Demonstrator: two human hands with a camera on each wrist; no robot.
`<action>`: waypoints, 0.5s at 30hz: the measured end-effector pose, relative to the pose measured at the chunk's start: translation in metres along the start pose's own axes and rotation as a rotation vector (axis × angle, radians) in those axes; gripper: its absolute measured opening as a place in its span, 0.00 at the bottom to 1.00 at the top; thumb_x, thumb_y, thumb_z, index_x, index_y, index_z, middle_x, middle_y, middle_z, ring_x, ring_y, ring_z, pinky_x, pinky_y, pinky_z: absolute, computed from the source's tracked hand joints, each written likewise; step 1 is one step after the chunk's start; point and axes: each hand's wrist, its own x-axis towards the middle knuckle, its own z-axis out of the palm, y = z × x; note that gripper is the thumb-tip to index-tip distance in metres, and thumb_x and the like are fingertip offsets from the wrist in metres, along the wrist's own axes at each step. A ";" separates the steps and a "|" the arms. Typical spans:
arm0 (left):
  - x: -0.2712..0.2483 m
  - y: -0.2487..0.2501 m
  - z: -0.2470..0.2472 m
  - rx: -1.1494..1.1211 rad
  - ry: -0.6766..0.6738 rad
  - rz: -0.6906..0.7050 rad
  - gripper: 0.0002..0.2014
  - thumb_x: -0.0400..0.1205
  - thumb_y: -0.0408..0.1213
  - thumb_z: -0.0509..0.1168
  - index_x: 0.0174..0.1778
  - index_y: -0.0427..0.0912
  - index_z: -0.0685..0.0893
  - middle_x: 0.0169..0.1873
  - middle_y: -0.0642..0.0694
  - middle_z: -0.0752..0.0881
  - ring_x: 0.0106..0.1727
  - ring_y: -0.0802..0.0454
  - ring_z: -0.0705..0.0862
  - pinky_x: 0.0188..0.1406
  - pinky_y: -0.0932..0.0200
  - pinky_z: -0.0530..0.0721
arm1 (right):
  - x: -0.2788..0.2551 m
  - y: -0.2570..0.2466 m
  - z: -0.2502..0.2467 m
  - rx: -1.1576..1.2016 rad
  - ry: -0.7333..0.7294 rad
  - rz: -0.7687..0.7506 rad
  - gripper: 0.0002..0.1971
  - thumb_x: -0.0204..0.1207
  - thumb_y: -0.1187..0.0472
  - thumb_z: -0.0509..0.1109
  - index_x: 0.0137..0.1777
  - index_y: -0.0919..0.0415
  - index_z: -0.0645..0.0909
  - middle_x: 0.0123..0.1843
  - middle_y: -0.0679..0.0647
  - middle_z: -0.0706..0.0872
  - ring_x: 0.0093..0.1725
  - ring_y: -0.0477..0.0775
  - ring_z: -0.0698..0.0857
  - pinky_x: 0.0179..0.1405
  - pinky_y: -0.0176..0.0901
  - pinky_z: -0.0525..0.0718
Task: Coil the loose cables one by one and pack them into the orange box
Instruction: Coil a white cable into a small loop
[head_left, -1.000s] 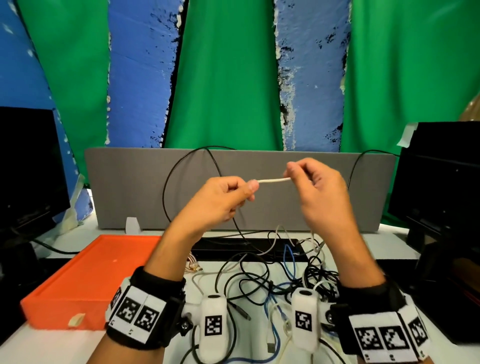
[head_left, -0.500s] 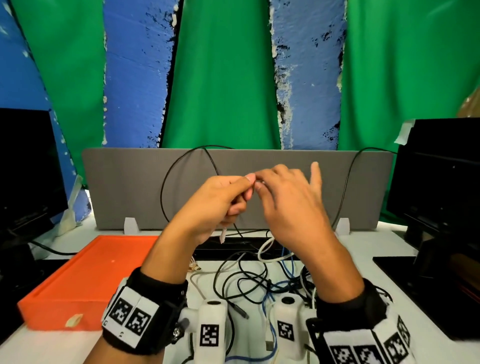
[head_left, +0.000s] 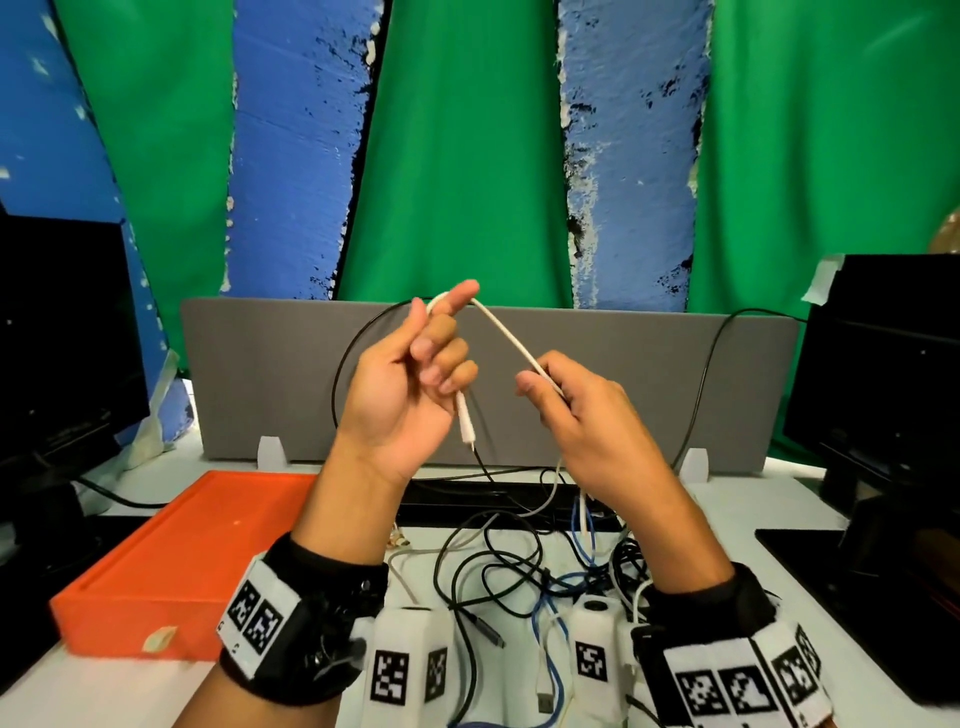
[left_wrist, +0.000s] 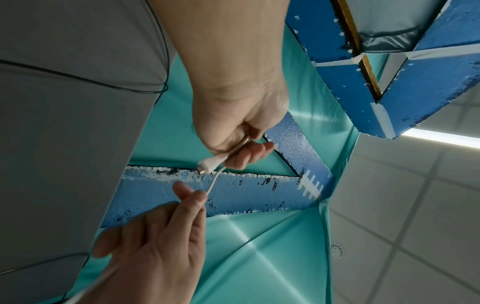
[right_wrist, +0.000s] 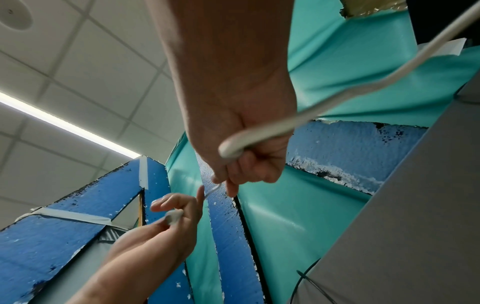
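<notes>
I judge the first coil begun: my left hand grips the thin white cable by its plug end, looped over the forefinger, my right hand pinches it alongside; next, another turn, then left into the shallow orange plastic box.

Even, bright indoor light; a ceiling light strip glows white in both wrist views. Glare streaks the green sheet. Wide-angle bending curves the desk divider. The near white cable is soft with blur.
</notes>
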 end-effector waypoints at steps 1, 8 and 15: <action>0.001 0.001 0.001 -0.024 0.037 0.053 0.21 0.91 0.42 0.48 0.71 0.31 0.76 0.25 0.55 0.74 0.23 0.61 0.71 0.25 0.68 0.72 | 0.000 0.001 0.001 0.010 0.010 0.005 0.13 0.88 0.48 0.61 0.46 0.53 0.80 0.28 0.51 0.77 0.27 0.51 0.75 0.30 0.48 0.76; 0.002 0.011 -0.005 0.010 0.021 0.237 0.23 0.92 0.42 0.45 0.61 0.42 0.86 0.59 0.52 0.89 0.71 0.52 0.82 0.65 0.42 0.82 | -0.006 -0.009 0.001 0.503 -0.283 0.129 0.17 0.90 0.63 0.59 0.72 0.46 0.79 0.29 0.53 0.80 0.33 0.58 0.88 0.41 0.46 0.89; 0.003 0.010 -0.011 0.570 0.169 0.346 0.23 0.93 0.42 0.46 0.81 0.34 0.65 0.64 0.45 0.88 0.68 0.46 0.84 0.66 0.41 0.82 | -0.013 -0.016 -0.004 0.117 -0.495 0.037 0.12 0.89 0.54 0.61 0.65 0.50 0.85 0.32 0.51 0.78 0.30 0.53 0.75 0.35 0.53 0.83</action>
